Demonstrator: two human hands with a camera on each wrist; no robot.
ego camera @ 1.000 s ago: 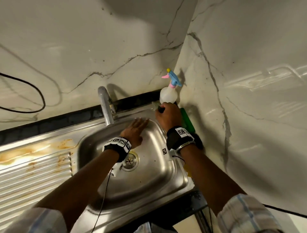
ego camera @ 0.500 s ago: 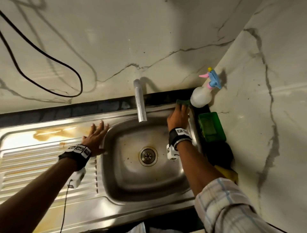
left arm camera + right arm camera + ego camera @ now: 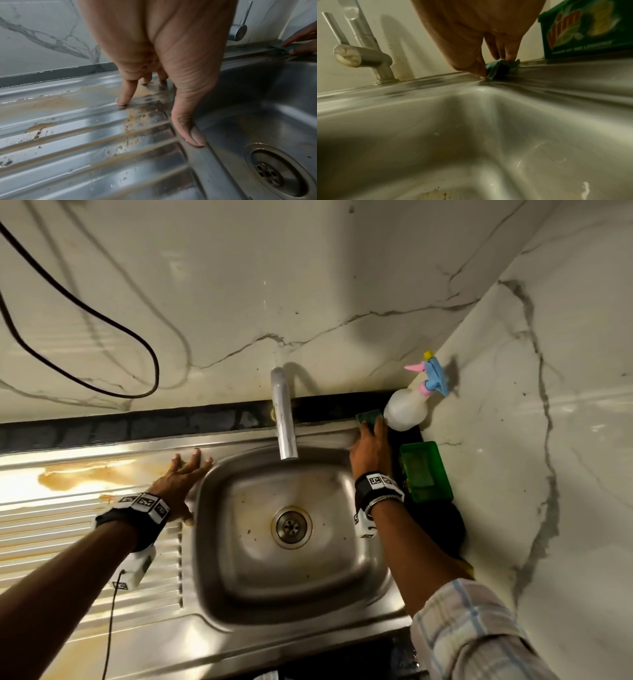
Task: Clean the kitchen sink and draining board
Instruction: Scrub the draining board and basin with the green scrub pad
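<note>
The steel sink (image 3: pixel 239 594) lies in the middle of the head view, with the ribbed draining board (image 3: pixel 51 525) to its left. Brown stains (image 3: pixel 135 119) streak the board. My left hand (image 3: pixel 181 477) rests flat with spread fingers on the board, at the basin's back left corner; its thumb lies along the basin rim (image 3: pixel 202 148). At the sink's back right corner my right hand (image 3: pixel 371 446) pinches a green scouring pad (image 3: pixel 368 416) between thumb and fingers. The pad (image 3: pixel 500 69) is held down on the rim ledge.
The tap (image 3: pixel 284 419) stands behind the basin, spout over it. A white spray bottle (image 3: pixel 406 409) and a green Vim tub (image 3: pixel 424 470) stand right of the sink against the marble wall. A black cable (image 3: pixel 102 316) hangs on the back wall. The drain (image 3: pixel 291 527) shows brown specks around it.
My left hand left the inside of the basin and came to rest on the draining board by the rim. My right hand stayed at the back right corner with the pad.
</note>
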